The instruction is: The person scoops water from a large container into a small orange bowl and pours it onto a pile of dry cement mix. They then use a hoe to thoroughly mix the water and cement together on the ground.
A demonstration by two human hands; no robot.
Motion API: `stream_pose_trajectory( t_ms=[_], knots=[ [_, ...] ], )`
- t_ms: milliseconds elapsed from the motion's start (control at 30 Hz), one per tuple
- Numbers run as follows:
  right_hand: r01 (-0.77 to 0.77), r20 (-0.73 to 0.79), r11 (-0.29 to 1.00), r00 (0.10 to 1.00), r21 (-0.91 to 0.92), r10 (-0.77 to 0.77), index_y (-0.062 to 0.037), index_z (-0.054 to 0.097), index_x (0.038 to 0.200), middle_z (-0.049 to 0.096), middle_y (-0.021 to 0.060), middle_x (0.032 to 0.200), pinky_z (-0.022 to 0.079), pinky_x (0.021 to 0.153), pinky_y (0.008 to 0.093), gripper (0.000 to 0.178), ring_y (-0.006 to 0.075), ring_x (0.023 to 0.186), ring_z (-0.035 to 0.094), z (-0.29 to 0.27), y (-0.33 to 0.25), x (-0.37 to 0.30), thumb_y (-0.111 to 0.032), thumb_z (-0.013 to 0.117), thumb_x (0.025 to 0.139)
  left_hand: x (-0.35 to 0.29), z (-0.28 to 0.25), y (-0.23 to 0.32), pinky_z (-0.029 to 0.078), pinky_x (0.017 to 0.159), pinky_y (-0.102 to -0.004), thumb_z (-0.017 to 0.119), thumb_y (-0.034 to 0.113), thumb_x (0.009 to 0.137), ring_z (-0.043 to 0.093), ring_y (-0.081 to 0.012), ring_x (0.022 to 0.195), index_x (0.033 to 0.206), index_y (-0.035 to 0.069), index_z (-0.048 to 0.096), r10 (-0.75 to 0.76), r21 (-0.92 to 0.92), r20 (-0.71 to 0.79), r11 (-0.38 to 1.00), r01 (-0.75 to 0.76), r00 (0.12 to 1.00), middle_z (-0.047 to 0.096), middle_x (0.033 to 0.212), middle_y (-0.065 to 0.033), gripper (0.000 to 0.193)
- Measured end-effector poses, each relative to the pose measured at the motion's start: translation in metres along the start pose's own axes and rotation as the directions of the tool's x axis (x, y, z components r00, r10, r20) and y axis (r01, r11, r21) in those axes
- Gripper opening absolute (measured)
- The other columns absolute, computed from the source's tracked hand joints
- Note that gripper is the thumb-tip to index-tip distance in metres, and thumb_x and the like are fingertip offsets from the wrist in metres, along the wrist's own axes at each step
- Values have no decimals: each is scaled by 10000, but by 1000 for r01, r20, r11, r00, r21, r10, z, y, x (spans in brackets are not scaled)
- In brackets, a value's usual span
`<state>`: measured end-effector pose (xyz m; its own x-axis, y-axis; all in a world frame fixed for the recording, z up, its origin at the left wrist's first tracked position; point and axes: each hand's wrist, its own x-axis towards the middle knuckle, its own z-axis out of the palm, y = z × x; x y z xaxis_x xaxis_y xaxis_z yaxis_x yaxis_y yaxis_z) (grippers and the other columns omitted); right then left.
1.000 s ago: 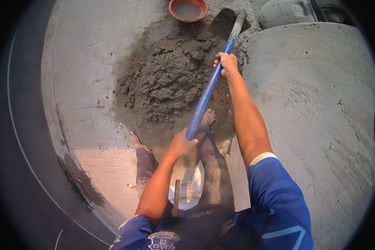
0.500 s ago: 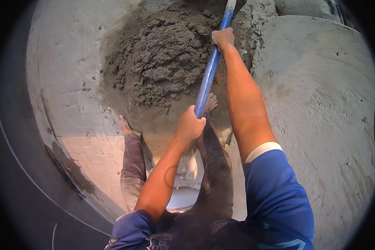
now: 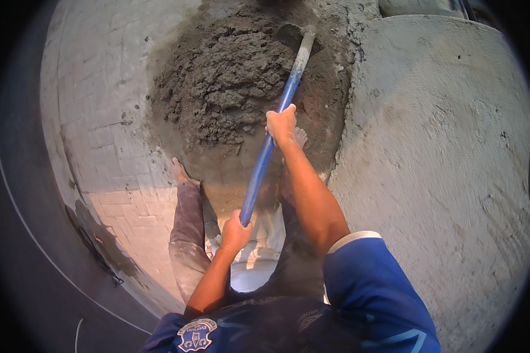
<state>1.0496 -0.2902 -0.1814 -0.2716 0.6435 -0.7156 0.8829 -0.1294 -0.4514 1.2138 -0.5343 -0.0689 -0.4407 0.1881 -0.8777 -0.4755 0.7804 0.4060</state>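
Both my hands are wrapped round the long blue handle of a hoe. My left hand grips the near end, close to my body. Farther up, my right hand is closed about the middle of the handle. The far part of the handle is coated with grey mortar, and the dark blade rests against the far right side of a heap of wet mortar. Part of the blade is hidden in the mix.
My bare feet stand apart at the near edge of the heap, the left foot on paving. To the right lies a raised, rough cement slab. Patterned grey paving runs along the left, beside a dark strip with a white line.
Both hands have drawn the hoe nearer and slightly left. Its blade end, out of sight before, now shows at the heap's far right.
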Motion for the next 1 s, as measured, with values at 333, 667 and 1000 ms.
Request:
stream_pose_trajectory(
  t_ms=[333,667,1000],
  knots=[
    [15,86,1000,996,-5,-15,32,388,1222,613,176,791,519,549,387,496,274,595,639,-27,54,-117,-92,588,786,-75,50,-78,518,727,-446,654,143,797,658,-427,816,1101,48,584,64,-104,1,993,-63,998,656,862,-239,326],
    [148,202,947,975,-284,-92,57,415,1222,630,339,1029,513,868,493,471,451,970,649,30,-28,7,-103,556,801,25,79,-15,512,742,-376,660,123,788,653,-260,831,1118,24,577,-19,-353,-16,936,13,1000,631,859,-125,354],
    [178,116,927,982,-329,-147,59,433,1202,635,302,985,509,832,468,496,433,933,651,-14,63,-156,-120,606,772,-125,109,-121,522,692,-406,685,137,780,675,-330,739,1167,44,574,27,-237,-29,971,-33,999,657,803,-192,414]
  ],
)
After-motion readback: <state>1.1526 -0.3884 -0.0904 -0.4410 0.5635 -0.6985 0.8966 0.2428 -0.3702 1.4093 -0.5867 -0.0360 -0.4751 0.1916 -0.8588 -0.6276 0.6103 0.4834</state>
